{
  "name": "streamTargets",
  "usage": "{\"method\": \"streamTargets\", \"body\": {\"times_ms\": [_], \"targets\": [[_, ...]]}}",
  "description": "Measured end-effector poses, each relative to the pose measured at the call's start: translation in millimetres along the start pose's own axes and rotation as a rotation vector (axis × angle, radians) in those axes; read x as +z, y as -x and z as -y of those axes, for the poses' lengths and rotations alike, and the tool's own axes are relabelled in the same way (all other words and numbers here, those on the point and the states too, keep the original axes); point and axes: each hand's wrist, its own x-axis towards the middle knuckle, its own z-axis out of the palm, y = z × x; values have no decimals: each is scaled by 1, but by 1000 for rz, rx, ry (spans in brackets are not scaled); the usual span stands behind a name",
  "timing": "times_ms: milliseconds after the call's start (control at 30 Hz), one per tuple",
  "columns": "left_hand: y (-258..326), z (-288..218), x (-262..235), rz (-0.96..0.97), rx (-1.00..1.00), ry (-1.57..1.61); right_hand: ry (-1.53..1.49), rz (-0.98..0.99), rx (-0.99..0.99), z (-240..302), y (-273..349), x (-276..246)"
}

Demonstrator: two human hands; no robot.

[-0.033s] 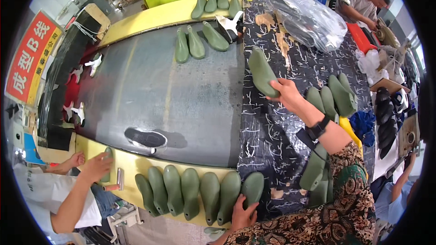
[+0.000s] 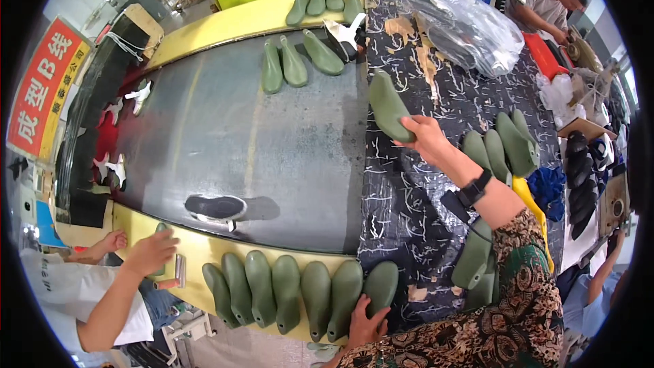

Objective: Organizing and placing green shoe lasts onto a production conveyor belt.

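Observation:
A green shoe last (image 2: 390, 105) is held up over the black-covered table by my right hand (image 2: 426, 138), its fingers closed round one end. Close to the near edge, my left hand (image 2: 366, 320) grips the lower part of another green last (image 2: 381, 285). That one stands at the right end of a row of several green lasts (image 2: 286, 289) along the yellow ledge. More lasts (image 2: 477, 252) lie by my right forearm, partly hidden under the sleeve. Beyond my right wrist sits a further group of lasts (image 2: 512, 142).
A grey conveyor belt (image 2: 204, 123) carries a dark shoe sole piece (image 2: 214, 206) and three lasts (image 2: 294, 65) at its far end. Clear plastic bags (image 2: 470, 34) cover the table's far side. At left, a co-worker's hand (image 2: 151, 252) is at a green last.
My right hand and its last have shifted very slightly left. The co-worker's hand at left has moved a little to the right. My left hand stays on its last.

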Motion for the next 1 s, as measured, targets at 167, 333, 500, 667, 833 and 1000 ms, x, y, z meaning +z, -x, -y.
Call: {"method": "streamTargets", "body": {"times_ms": [167, 333, 500, 667, 833, 1000], "targets": [[12, 28, 16, -20, 61, 2, -96, 19, 27, -8, -58, 46], [21, 55, 33, -168, 130, 47, -182, -254, 61, -16, -111, 95], [32, 86, 60, -253, 287, -52, -505, -136, -31, -23, -220, 87], [24, 71, 37, -159, 369, -216, 92, -397, -124, -62, -214, 123], [14, 38, 24, -178, 152, -123, 323, -434, -195, -102, -181, 111], [15, 44, 37, -272, 121, -150, 130, -180, -219, -70, -145, 107]]}}
